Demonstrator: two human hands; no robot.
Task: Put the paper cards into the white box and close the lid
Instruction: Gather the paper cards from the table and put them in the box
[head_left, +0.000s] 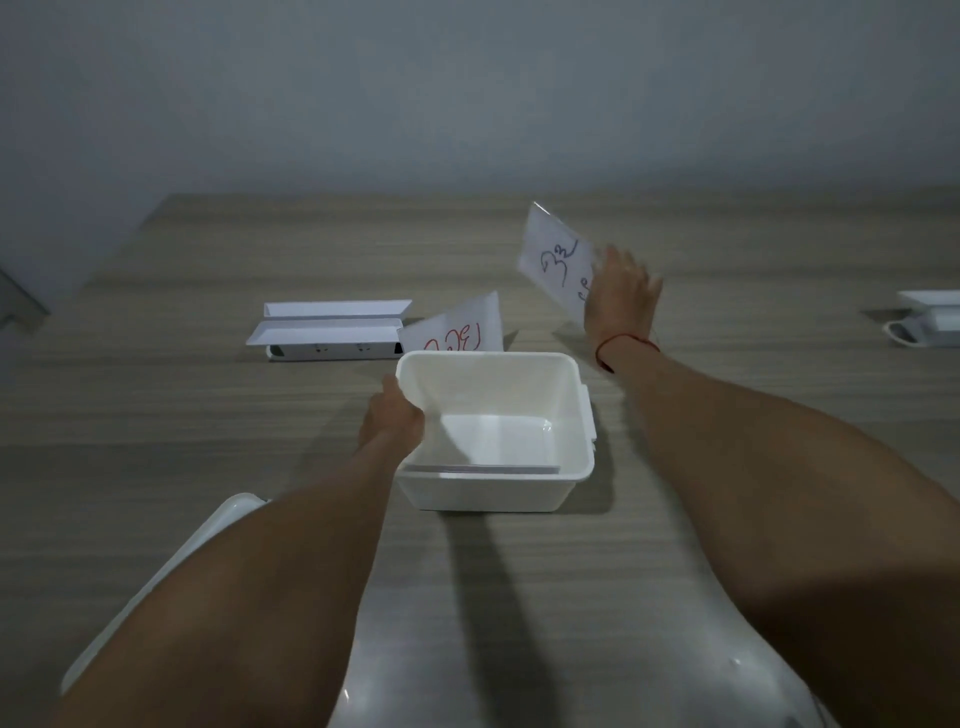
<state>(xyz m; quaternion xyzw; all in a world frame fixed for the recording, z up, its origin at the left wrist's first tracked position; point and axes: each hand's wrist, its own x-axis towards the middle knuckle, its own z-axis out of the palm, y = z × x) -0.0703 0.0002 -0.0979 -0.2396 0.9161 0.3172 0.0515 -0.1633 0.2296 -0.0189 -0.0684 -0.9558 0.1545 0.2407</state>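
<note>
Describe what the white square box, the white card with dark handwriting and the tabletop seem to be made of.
White square box: probably smooth moulded plastic; rounded corners, glossy highlight inside.
White card with dark handwriting, in the right hand: thin matte paper or light card; flat, ink-marked.
Tabletop: wood-look, perhaps laminate; grey-brown streaked grain, matte.

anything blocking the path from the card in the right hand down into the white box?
Nothing visible. The right hand holds the card above the table, beyond the white box, whose top is open. The left hand grips only the left rim.
</note>
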